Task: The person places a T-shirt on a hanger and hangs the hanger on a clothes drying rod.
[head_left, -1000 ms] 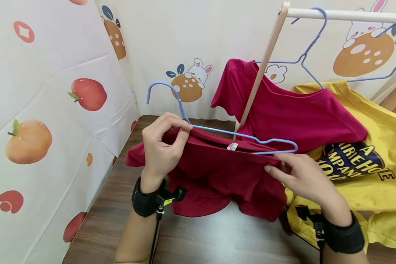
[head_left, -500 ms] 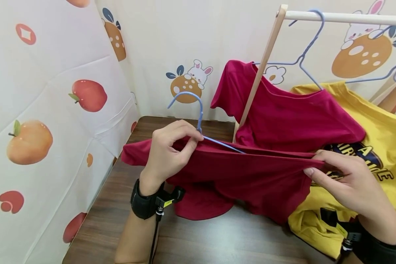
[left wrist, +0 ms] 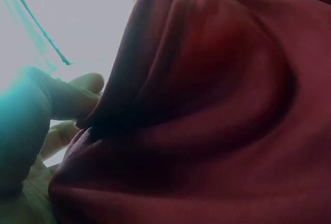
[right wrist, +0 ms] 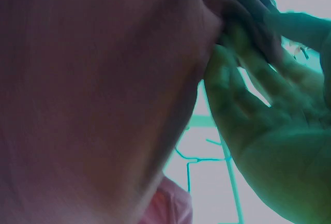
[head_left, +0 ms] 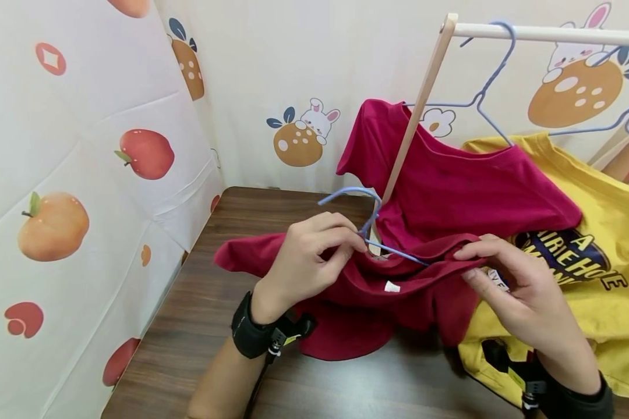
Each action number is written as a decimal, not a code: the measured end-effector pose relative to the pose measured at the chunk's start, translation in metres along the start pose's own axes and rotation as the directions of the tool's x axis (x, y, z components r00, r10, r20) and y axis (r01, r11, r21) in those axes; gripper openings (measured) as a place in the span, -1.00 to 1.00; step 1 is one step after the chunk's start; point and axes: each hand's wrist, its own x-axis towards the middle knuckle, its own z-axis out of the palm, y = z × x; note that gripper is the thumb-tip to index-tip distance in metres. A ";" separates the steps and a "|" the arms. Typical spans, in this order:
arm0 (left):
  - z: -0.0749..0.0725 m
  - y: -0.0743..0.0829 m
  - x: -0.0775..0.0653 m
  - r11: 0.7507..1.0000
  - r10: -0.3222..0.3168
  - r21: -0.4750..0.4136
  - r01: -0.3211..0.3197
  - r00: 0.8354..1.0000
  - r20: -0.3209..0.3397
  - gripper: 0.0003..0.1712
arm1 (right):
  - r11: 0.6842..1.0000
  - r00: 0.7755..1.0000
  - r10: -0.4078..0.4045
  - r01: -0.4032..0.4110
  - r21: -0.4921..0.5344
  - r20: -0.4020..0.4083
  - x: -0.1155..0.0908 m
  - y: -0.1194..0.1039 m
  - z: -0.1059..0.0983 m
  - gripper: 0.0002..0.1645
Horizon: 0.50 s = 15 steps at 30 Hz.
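A dark red T-shirt [head_left: 346, 337] is held above the table by both hands, its neckline gaping with a white label [head_left: 392, 287] inside. A blue wire hanger [head_left: 396, 252] runs into the neck opening; its hook points left and its far end is hidden in the cloth. My left hand [head_left: 314, 256] pinches the left side of the neckline together with the hanger below its hook. With thumb and fingers, my right hand [head_left: 519, 291] grips the right side of the neckline. Cloth [left wrist: 232, 131] fills much of the left wrist view, and also of the right wrist view [right wrist: 103, 105].
Behind stands a wooden rack [head_left: 424, 96] with a magenta T-shirt [head_left: 466, 186] and a yellow T-shirt [head_left: 576, 326] on blue hangers. The yellow one hangs close to my right hand. A patterned cloth wall [head_left: 110, 244] borders the brown table [head_left: 188, 337] at left.
The hanger's right end has gone into the neckline and its hook has tipped lower and moved right. My left hand moved right; my right hand went out right, then back slightly.
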 end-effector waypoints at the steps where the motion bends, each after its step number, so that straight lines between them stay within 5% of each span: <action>1: 0.002 0.000 0.000 1.000 0.004 0.003 -0.004 1.000 0.018 -0.79 | 1.000 0.999 -0.006 0.006 0.000 0.036 0.000 -0.001 0.003 -0.71; 4: 0.007 0.002 0.001 1.000 0.009 0.015 -0.010 0.999 0.036 -0.79 | 0.997 0.990 -0.007 0.018 -0.080 0.139 0.002 -0.005 0.010 -0.43; 8: 0.003 0.000 0.002 1.000 0.012 0.009 -0.011 0.999 -0.050 -0.79 | 0.984 0.985 0.043 -0.013 -0.178 0.166 0.002 -0.007 0.008 -0.17; 11: -0.004 -0.001 0.002 0.999 0.006 -0.030 -0.010 0.991 -0.137 -0.81 | 0.957 0.986 0.060 -0.012 -0.291 0.156 0.001 -0.004 0.000 -0.37; 15: -0.006 0.000 0.002 0.995 -0.027 -0.104 0.008 0.983 -0.180 -0.89 | 0.940 0.987 -0.024 0.075 -0.332 0.156 -0.002 -0.003 -0.011 -0.89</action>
